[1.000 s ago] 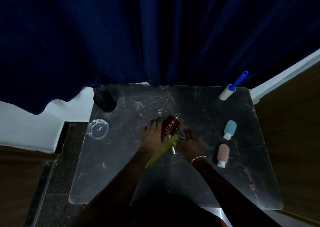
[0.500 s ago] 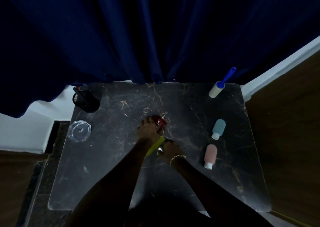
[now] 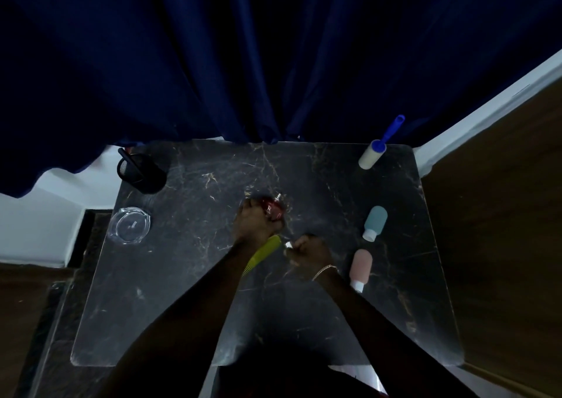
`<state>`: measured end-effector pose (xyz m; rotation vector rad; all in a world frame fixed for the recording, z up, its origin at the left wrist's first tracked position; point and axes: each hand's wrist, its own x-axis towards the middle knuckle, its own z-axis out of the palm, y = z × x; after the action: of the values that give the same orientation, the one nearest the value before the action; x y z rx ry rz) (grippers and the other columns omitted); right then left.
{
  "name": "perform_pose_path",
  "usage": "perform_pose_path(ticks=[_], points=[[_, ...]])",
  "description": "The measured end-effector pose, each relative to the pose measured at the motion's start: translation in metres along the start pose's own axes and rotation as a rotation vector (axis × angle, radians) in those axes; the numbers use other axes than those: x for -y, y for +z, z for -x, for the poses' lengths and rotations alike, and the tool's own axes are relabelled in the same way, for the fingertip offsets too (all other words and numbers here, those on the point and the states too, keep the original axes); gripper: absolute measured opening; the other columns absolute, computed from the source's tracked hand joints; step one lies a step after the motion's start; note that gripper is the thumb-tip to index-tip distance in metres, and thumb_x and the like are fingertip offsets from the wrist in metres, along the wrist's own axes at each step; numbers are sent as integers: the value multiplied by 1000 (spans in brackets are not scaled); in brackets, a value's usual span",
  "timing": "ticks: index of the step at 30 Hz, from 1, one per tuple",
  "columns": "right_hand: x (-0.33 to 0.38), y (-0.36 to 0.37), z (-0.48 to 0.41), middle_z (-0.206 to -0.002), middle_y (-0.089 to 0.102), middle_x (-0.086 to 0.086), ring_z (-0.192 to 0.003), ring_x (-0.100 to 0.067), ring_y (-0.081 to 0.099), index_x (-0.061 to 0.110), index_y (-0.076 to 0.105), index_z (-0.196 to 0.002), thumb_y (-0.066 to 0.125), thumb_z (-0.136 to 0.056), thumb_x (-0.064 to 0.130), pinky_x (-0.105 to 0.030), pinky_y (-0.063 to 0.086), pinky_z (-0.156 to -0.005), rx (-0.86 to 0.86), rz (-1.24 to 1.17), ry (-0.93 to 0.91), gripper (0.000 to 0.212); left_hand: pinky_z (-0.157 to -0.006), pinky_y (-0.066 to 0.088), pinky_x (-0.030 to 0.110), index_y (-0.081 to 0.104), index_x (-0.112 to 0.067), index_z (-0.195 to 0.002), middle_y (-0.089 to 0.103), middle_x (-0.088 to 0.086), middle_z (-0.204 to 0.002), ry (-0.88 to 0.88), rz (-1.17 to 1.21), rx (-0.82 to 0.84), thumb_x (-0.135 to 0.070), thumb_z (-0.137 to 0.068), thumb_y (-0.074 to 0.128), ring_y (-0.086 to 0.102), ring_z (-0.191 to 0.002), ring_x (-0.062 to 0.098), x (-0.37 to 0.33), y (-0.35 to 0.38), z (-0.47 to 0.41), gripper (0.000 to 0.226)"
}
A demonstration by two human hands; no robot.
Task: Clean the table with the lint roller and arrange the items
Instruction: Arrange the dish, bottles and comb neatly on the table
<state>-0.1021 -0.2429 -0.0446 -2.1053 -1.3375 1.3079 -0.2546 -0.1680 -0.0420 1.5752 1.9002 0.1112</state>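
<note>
Biggest risk: table (image 3: pixel 182 291) is hard marble, & the red bottle (image 3: pixel 272 209) looks like glass. Left hand (image 3: pixel 254 222) has fingers curled round it w/ the green comb (image 3: pixel 262 254) lying just under that wrist, so a slip or a snag on the comb could drop or roll it. Right hand (image 3: pixel 307 250) is closed, pinching a small silvery item, can't tell what; it may slip too.

Lint roller (image 3: pixel 374 151) lies untouched at the far right corner, well apart from both hands, beyond the right fingertips. Teal bottle (image 3: pixel 375 222) & pink bottle (image 3: pixel 360 265) lie just right of the right hand; a careless sweep could knock them.
</note>
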Motion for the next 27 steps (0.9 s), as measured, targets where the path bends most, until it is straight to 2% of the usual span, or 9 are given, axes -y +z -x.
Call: perform_pose_path(ticks=[3, 6, 8, 11, 14, 17, 19, 23, 27], points=[[3, -25, 9, -75, 68, -22, -53, -19, 64, 9, 61, -81, 76, -81, -3, -29, 52, -54, 10, -469, 52, 20, -92, 57, 36, 63, -14, -130, 65, 6, -126, -8, 329, -27, -43, -68, 92, 67, -111, 25, -1, -7, 13, 74], [8, -53, 23, -96, 73, -16, -71, -17, 71, 12, 69, -97, 70, -85, -4, -28, 59, -68, 32, -714, -16, 20, -62, 59, 25, 62, -25, -113, 75, -1, -107, -11, 666, 85, -32, -67, 95, 74, -90, 15, -1, -19, 44, 57], [13, -71, 33, -104, 74, -14, -82, -18, 73, 11, 70, -108, 65, -89, -2, -26, 60, -75, 48, -830, -60, 23, -54, 60, 28, 56, -29, -113, 73, -4, -107, 4, 802, 169, -35, -67, 95, 75, -85, 14, -2, -28, 73, 61], [26, -93, 50, -103, 75, -12, -88, -18, 73, 11, 69, -114, 61, -93, 2, -24, 61, -78, 62, -910, -158, 24, -53, 61, 34, 53, -33, -116, 69, -8, -110, 50, 844, 205, -51, -58, 93, 76, -85, 10, -7, -45, 116, 73], [41, -106, 67, -103, 74, -10, -86, -16, 71, 16, 68, -117, 67, -89, 10, -24, 60, -78, 101, -871, -284, 29, -54, 62, 34, 54, -42, -116, 71, -9, -110, 108, 805, 181, -54, -54, 93, 74, -95, 12, -10, -57, 151, 75], [57, -112, 79, -104, 69, -15, -84, -18, 69, 13, 63, -119, 73, -80, 14, -26, 60, -75, 171, -906, -335, 40, -68, 65, 33, 55, -44, -116, 73, -15, -108, 164, 754, 143, -54, -56, 94, 74, -95, 7, -9, -60, 176, 71], [65, -113, 83, -99, 71, -13, -81, -18, 69, 11, 63, -114, 75, -78, 13, -28, 58, -73, 179, -888, -346, 38, -75, 65, 32, 56, -43, -117, 74, -13, -108, 173, 756, 109, -53, -58, 94, 74, -95, 8, -7, -61, 185, 70], [74, -113, 86, -89, 73, -9, -74, -15, 67, 9, 67, -101, 76, -75, 13, -25, 56, -69, 233, -821, -379, 28, -74, 63, 27, 58, -42, -117, 74, -10, -107, 167, 786, 63, -50, -59, 94, 74, -96, 10, -5, -68, 195, 69], [84, -110, 88, -91, 75, -7, -80, -12, 69, 6, 71, -102, 77, -75, 17, -22, 57, -68, 256, -709, -447, 29, -69, 59, 20, 60, -41, -114, 74, -15, -102, 182, 770, 20, -49, -58, 92, 73, -89, 5, -9, -79, 200, 65]])
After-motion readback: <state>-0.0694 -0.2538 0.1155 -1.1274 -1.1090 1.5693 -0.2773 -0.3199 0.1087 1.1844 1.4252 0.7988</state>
